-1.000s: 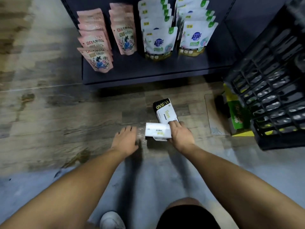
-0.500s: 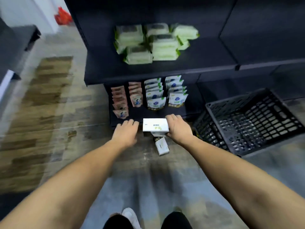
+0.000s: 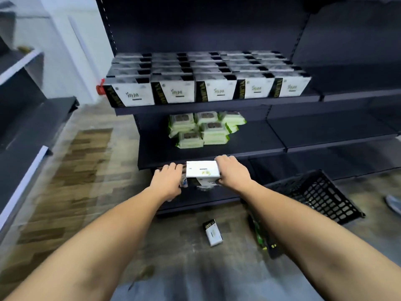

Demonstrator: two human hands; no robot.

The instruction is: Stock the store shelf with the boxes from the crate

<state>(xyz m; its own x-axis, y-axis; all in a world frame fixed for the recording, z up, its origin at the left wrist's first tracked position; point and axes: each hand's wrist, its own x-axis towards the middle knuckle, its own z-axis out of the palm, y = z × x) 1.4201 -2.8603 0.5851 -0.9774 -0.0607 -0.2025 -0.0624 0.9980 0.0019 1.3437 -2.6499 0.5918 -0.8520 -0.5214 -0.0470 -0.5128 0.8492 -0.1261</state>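
A white box (image 3: 202, 169) is held in front of me at the level of the lower shelves. My right hand (image 3: 233, 172) grips its right end. My left hand (image 3: 168, 181) rests against its left end with fingers curled. A second white and black box (image 3: 212, 232) lies on the floor below. The black plastic crate (image 3: 321, 194) stands tilted on the floor at the right. Rows of matching white and black boxes (image 3: 206, 83) fill the upper dark shelf (image 3: 217, 104).
Green and white packs (image 3: 204, 130) are piled on the middle shelf (image 3: 249, 152). A green and black package (image 3: 263, 237) lies by the crate. Another dark shelf unit (image 3: 26, 135) stands at the left. A shoe (image 3: 393, 204) shows at the far right.
I have stood up and my view has risen from the floor to the upper shelves. The box in my hands has been lifted off the floor; the other box stays there.
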